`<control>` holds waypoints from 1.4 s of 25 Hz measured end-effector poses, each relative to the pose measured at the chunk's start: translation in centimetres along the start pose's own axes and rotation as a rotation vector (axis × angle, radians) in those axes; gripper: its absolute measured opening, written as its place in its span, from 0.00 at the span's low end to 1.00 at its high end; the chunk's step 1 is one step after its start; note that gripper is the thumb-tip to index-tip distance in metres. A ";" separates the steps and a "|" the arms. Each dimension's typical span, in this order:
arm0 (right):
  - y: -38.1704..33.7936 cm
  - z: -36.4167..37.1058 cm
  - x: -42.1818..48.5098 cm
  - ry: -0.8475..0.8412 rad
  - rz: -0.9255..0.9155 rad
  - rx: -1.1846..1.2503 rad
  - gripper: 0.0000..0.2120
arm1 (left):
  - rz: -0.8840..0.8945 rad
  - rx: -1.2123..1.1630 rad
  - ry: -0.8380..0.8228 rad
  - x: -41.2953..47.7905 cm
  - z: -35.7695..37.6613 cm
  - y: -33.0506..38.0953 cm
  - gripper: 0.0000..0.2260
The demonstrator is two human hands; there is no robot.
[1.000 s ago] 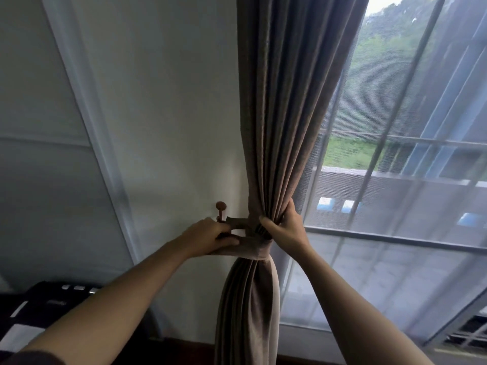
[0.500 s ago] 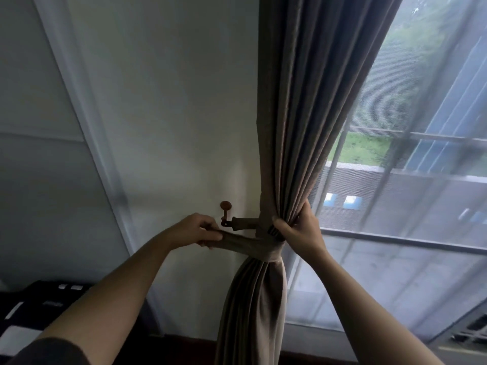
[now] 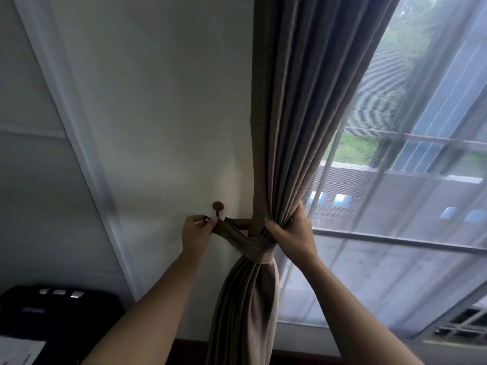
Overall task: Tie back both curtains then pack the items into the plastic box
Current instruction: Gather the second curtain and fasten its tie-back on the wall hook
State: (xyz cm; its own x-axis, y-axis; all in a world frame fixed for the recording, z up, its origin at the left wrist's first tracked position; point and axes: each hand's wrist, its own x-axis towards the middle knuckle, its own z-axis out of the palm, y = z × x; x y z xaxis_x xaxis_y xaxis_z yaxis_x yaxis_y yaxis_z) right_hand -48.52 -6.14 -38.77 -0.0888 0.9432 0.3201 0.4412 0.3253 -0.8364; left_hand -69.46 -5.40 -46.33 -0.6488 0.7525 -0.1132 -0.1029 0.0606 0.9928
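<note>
A brown-grey curtain [image 3: 295,127] hangs gathered beside the window, cinched at its waist by a matching fabric tieback [image 3: 250,242]. My right hand [image 3: 291,234] grips the bunched folds just above the band. My left hand [image 3: 196,231] pinches the tieback's free end right below a brown wall hook [image 3: 218,208] with a round knob. The other end of the band runs from the hook to the curtain. No plastic box is in view.
A cream wall [image 3: 158,114] lies behind the hook, with a white frame [image 3: 79,154] slanting down at the left. A sheer white curtain [image 3: 395,206] covers the window on the right. A black object [image 3: 52,312] sits at the lower left.
My left hand has pulled the tieback's end leftward and up to the hook. My right hand keeps its grip on the curtain. The camera has shifted slightly.
</note>
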 end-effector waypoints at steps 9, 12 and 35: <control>-0.3 -0.2 -0.4 0.000 0.003 0.002 0.23 | 0.381 0.489 0.047 0.0 1.1 -0.3 0.10; -0.2 0.0 -0.5 0.014 0.008 0.006 0.23 | 0.408 0.580 0.044 0.4 1.3 -1.1 0.09; 9.3 2.2 -6.8 -0.537 0.071 -0.185 0.42 | 0.492 0.839 -0.563 -10.0 2.0 -8.5 0.17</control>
State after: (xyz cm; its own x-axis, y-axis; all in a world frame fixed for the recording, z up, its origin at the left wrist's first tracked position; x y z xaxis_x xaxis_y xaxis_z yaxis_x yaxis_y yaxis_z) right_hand -45.77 -9.33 -49.73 -0.4730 0.8799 -0.0457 0.6075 0.2882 -0.7402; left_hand -60.58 -12.11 -53.60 -0.0244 0.9924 0.1208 0.7483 -0.0619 0.6605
